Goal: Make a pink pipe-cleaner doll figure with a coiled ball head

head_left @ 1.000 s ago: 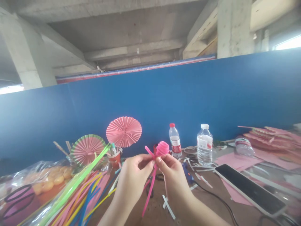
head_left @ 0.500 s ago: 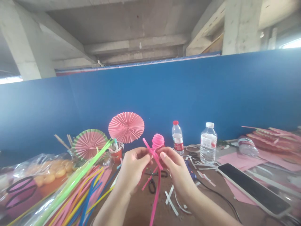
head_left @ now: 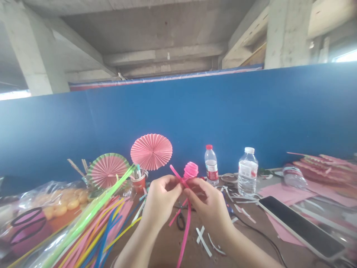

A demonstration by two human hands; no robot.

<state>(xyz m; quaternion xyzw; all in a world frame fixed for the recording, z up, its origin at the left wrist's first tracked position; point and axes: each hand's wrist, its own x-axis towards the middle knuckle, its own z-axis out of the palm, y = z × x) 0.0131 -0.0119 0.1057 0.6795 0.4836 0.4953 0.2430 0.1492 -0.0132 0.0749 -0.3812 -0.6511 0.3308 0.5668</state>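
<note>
Both hands meet over the middle of the table on a pink pipe cleaner [head_left: 185,234]. One part of it is wound into a rounded spiral coil [head_left: 190,170] that stands above my fingers. A short end sticks up to the left, and a long tail hangs down between my wrists. My left hand [head_left: 161,201] pinches the stem just below the coil with thumb and forefinger. Closed on the same crossing from the other side is my right hand [head_left: 209,203], its thumb pressed close to the left thumb. The exact crossing is partly hidden by fingertips.
Black-handled scissors [head_left: 181,222] lie under my hands. Colourful pipe cleaners [head_left: 104,234] fill the left side, near pleated paper fans [head_left: 151,152] and a pen cup [head_left: 138,184]. Two bottles [head_left: 247,173] stand behind; a phone [head_left: 301,227] and pink paper lie right.
My right hand has turned inward, its thumb now lower and closer to the left thumb. The coil has tilted and shifted slightly right. The view has moved a little.
</note>
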